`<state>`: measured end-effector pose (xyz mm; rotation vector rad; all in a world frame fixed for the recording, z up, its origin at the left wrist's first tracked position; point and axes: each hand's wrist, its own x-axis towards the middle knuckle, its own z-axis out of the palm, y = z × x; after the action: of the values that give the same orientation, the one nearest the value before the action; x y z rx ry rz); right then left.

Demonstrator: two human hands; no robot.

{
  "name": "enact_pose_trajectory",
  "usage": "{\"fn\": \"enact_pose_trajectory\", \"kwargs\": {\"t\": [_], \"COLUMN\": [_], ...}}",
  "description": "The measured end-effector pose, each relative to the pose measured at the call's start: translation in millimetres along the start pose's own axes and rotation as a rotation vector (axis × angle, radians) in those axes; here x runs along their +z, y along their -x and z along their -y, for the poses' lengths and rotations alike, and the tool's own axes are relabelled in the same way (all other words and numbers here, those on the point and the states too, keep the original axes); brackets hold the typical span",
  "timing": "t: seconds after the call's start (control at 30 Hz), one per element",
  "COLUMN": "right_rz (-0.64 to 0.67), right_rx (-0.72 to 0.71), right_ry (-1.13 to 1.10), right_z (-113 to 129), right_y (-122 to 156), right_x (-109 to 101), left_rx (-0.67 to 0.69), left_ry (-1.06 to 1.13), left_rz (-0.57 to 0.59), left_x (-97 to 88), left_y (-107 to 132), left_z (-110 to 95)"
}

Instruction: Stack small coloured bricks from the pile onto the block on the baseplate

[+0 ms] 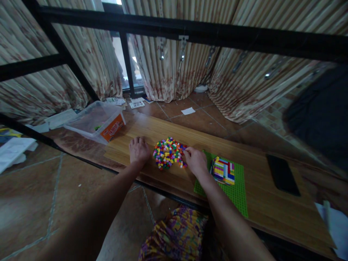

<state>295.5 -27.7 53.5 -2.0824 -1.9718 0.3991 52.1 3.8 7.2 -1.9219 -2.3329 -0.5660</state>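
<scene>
A pile of small multicoloured toy building bricks (pixel 169 153) lies on the wooden board, between my two hands. My left hand (pixel 138 150) rests on the wood just left of the pile, fingers slightly bent and apart, holding nothing I can see. At the pile's right edge, my right hand (pixel 196 160) has thumb and fingers pinched together; what is between them is too small to make out. Right of that hand, a striped block of stacked bricks (pixel 224 171) stands on a green studded baseplate (pixel 239 194), partly covered by my right forearm.
A clear plastic box (pixel 94 121) with an orange label stands at the board's (pixel 261 174) left end. A black phone (pixel 282 174) lies toward the right end. Dark metal bars (pixel 190 30) cross above, with curtains (pixel 174 65) behind. White paper (pixel 188 111) lies on the tiled floor.
</scene>
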Motion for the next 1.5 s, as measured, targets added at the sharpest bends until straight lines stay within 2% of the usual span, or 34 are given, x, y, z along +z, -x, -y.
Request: {"fn": "enact_pose_trajectory", "kwargs": {"t": [0.13, 0.3, 0.57, 0.73, 0.93, 1.1, 1.2, 1.3, 1.4, 1.5], "right_rz": [-0.062, -0.020, -0.053, -0.086, -0.042, -0.047, -0.063, -0.071, 0.001, 0.085], "right_rx": [-0.057, -0.098, -0.117, -0.038, -0.102, -0.068, -0.057, -0.023, 0.075, 0.143], "right_ry": [-0.032, -0.022, -0.238, -0.201, -0.103, -0.130, -0.336, -0.796, -1.257, -1.485], "right_z": [-1, 4, -8, -18, -4, 3, -1, -4, -3, 1], "right_y": [-18, -32, -27, -25, -26, -29, -26, -16, -1, 15], "right_x": [4, 11, 8, 9, 15, 18, 19, 20, 19, 16], "left_rx": [0.006, -0.002, 0.003, 0.002, 0.001, -0.003, 0.001, 0.008, 0.000, -0.005], "left_ry": [-0.008, -0.010, 0.003, 0.000, -0.001, 0.008, 0.003, -0.006, -0.011, -0.016], "left_rz": [-0.006, 0.001, -0.005, -0.004, 0.009, 0.005, 0.001, -0.003, 0.009, 0.014], "left_x": [1.8, 0.9, 2.0, 2.0, -0.4, 0.7, 1.7, 1.1, -1.0, -2.2], "left_y": [0, 0, 0, 0, 0, 0, 0, 0, 0, -1], "left_z": [1, 0, 0, 1, 0, 1, 2, 1, -1, -1]}}
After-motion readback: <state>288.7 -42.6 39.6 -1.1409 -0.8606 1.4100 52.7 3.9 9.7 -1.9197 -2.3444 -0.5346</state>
